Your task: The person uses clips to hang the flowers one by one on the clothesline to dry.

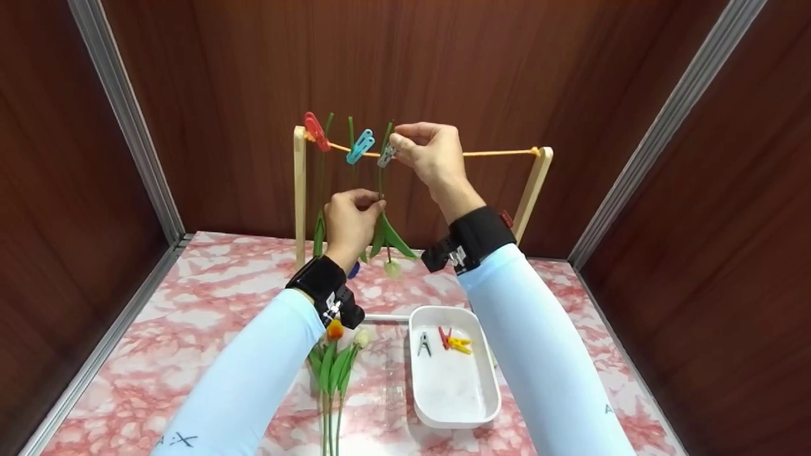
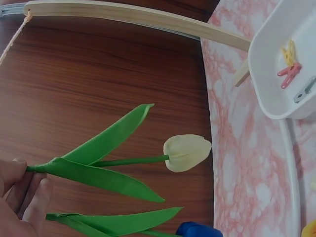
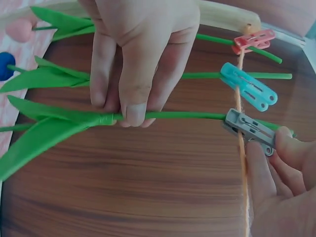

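Nearest me, loose tulips [image 1: 328, 367] lie on the bench [image 1: 215, 278], their stem ends cut off. Past them the left hand [image 1: 351, 221] pinches the stem of an upside-down white tulip [image 2: 186, 153], covering part of it, bloom hanging below; above, the right hand [image 1: 434, 152] pinches a grey peg [image 3: 249, 129] at that stem and the string [image 1: 497, 153], its bite hard to make out

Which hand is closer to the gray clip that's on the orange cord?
Right. The right hand pinches the end of the gray clip. The left hand is lower, apart from it, pinching the tulip stem below the cord.
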Motion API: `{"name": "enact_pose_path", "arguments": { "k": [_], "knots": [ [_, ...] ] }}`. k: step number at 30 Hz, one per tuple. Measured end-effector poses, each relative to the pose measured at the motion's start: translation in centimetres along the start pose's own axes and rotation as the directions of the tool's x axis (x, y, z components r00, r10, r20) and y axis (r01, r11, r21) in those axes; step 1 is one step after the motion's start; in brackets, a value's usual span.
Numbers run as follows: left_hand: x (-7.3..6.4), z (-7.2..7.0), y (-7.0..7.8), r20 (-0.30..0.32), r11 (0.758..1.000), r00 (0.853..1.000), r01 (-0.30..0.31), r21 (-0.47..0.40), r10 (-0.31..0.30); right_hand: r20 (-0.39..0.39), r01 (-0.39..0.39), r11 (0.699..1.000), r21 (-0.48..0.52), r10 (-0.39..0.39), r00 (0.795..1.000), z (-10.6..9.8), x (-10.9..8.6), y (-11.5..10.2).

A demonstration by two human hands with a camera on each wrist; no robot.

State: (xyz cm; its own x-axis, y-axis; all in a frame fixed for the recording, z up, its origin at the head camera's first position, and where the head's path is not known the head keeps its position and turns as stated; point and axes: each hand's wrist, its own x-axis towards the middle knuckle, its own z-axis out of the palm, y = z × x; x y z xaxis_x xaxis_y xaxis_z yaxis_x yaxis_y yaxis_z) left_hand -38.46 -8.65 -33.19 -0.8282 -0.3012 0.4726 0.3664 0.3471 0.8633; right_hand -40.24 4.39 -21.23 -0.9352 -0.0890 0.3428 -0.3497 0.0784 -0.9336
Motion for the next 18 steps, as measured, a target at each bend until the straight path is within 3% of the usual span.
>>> {"name": "enact_pose_path", "arguments": {
  "k": [9,18],
  "knots": [
    [0.12,-0.14,0.08,0.019,0.999,1.0,0.005,-0.036,-0.004,0.068,-0.03,0.996,-0.079,0.035,0.997,-0.39,0.28,-0.52],
    [0.2,0.01,0.22,0.037,0.999,0.999,-0.028,0.016,0.028,0.012,0.015,0.997,-0.071,-0.014,1.0,-0.28,0.27,-0.33]
  ]
}}
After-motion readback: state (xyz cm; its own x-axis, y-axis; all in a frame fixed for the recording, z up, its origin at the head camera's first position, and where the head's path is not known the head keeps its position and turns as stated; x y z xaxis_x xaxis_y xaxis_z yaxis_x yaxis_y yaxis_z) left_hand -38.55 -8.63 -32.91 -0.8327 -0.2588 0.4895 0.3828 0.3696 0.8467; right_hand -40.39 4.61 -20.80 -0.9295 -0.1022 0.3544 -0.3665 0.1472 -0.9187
